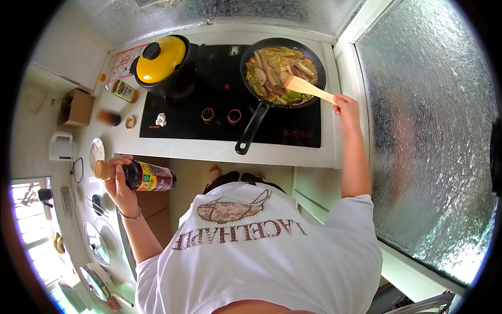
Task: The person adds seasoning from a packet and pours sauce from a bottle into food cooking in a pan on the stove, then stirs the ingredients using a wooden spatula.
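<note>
In my left hand (121, 186) is a dark sauce bottle (152, 177) with a yellow and purple label. The fingers wrap its neck near the tan cap, and the bottle lies nearly on its side in front of the counter's edge. My right hand (345, 111) grips the end of a wooden spatula (307, 88), whose blade rests in the food. A black frying pan (253, 125) on the cooktop's right side holds sliced vegetables and brownish strips (272, 68). The pan's handle points toward me, past the front edge.
A black pot with a yellow lid (163, 58) stands on the cooktop (219, 89) at left. Left of it are a labelled bottle (125, 91), a blurred dark bottle (109, 117), a small round lid (130, 122) and a plate (97, 152). Textured glass (418, 115) borders the right.
</note>
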The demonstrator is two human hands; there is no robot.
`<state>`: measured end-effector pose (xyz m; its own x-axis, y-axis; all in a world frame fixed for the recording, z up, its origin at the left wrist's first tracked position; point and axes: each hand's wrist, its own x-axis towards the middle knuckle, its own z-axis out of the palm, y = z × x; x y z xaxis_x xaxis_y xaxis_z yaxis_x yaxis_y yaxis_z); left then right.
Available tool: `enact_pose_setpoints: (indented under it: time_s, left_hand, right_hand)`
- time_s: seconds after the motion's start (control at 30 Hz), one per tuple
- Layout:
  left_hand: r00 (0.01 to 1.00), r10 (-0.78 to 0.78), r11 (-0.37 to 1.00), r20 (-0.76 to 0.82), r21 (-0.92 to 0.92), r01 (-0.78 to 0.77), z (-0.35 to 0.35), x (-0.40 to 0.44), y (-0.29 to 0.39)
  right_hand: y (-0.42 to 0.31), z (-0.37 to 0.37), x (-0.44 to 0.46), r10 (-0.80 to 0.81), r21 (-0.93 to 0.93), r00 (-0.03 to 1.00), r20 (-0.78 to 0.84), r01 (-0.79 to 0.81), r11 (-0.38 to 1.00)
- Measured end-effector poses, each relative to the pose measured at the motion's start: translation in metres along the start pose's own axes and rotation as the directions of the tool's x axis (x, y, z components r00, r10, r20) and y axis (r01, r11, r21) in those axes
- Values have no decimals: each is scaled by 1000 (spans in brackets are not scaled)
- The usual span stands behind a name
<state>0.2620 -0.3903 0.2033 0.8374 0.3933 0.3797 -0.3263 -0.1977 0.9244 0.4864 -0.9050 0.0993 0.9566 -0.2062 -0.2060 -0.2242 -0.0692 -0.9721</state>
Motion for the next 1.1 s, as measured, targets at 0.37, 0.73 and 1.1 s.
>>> enact_pose_setpoints:
  time_s: [0.37,0.73,1.1]
  left_hand:
    - [984,-3,997,-178,71,16,15,-37,19]
    - [982,39,999,-183,25,-35,-25,-36,16]
    - [940,66,998,-335,28,-60,-169,-69,15]
  right_hand:
    - [44,-36,-17,167,350,984,58,-177,920]
    - [82,-33,-47,178,538,984,26,-164,827]
    - [5,77,-107,-126,630,988,90,42,776]
